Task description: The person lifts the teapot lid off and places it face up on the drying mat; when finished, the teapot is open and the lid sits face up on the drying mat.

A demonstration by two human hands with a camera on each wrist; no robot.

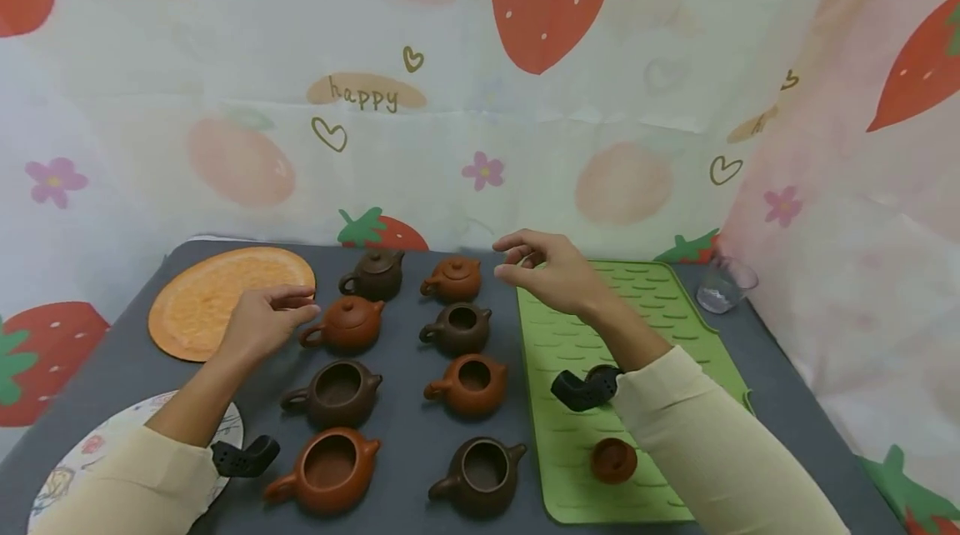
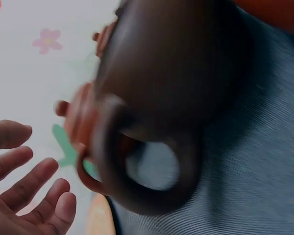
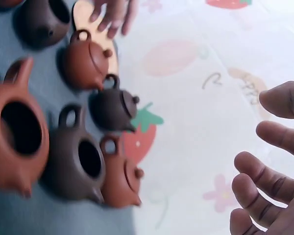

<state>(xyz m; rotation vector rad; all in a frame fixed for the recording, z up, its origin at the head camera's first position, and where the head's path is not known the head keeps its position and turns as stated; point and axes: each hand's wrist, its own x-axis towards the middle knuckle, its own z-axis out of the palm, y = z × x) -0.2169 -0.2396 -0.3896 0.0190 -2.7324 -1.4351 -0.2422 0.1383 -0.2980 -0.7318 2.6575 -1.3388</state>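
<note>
Above the counter (image 1: 401, 410), your left hand (image 1: 258, 322), right hand (image 1: 557, 272)
Both released, fingers (image 2: 32, 184) loose; 8 teapots (image 1: 351, 327) stand nearby.

We read "happy" on a tan oval patch (image 1: 366, 91) printed on the white strawberry-patterned cloth backdrop (image 1: 450, 35); a smaller tan patch (image 1: 752, 126) bears lettering we cannot fully read.

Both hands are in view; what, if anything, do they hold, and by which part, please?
Nothing is held: the left hand and right hand are empty.
</note>
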